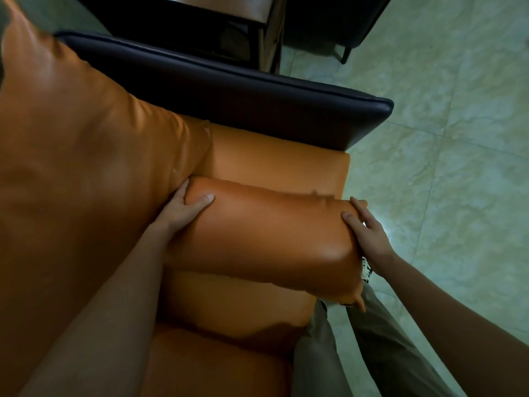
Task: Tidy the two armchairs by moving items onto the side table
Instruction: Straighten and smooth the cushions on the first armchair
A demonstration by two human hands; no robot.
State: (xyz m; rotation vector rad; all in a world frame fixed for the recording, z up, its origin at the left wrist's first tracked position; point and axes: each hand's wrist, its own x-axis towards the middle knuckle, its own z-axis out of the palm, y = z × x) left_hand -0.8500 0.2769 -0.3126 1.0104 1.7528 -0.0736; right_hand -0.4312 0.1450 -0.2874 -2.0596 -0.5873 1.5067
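An orange leather throw pillow (266,239) lies across the orange seat cushion (274,159) of an armchair. My left hand (183,209) grips the pillow's left end, close against the big orange back cushion (77,156). My right hand (369,239) holds its right end, over the seat's front edge. The chair's dark armrest (257,101) runs along the far side. The side table (229,12) shows as a dark frame with a pale top beyond that armrest.
A second dark chair (337,21) stands at the top right with one leg on the pale green tiled floor (458,124). My trouser legs (372,353) are at the seat's front, lower right.
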